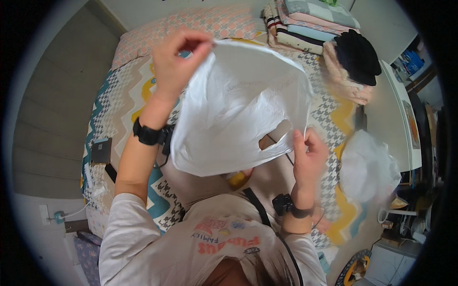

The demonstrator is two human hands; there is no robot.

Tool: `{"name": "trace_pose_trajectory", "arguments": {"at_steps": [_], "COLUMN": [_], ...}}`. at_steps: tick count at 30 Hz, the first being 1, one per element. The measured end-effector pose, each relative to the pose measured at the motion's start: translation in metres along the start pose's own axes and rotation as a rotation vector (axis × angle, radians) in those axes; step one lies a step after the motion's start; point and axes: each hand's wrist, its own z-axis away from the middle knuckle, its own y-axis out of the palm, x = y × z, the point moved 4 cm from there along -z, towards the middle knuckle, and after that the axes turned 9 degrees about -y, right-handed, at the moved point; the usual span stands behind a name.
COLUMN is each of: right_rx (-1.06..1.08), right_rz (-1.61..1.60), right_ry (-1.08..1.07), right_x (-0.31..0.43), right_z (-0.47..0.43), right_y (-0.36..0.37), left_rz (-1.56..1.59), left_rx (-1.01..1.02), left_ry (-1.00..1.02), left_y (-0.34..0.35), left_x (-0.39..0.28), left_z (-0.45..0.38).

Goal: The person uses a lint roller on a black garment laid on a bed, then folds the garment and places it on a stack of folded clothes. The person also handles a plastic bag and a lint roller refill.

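Note:
A white plastic carrier bag (229,121) is stretched out in front of me above my lap. My left hand (182,60) pinches its upper left corner between thumb and fingers. At the lower right, my right hand (310,152) grips the rim beside a cut-out handle hole. The bag's mouth is spread wide, and faint print shows on the film. Beneath its lower edge a small yellow thing (237,180) is partly hidden. Each wrist wears a black strap with a small device.
I sit on a bed with a zigzag-patterned sheet (121,93). Folded bedding (304,30) is stacked at the back right, near a black garment (357,57). Another whitish plastic bag (366,166) stands at the right edge. A dark flat box (101,151) lies at left.

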Motion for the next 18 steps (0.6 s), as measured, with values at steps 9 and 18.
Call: {"name": "trace_pose_trajectory", "arguments": {"at_steps": [9,18], "right_rx": [-0.153,-0.193], "right_rz": [0.178,0.365], "right_ry": [0.279,0.27], "right_x": [-0.109,-0.142], "right_z": [0.036,0.03], "right_y": [-0.055,-0.063], "left_rz": [0.177,0.14], "left_rx": [0.347,0.374], "left_ry": [0.287,0.608], "left_y": [0.122,0.161], "left_x": [-0.04,-0.052], "left_z": [0.075,0.089]}}
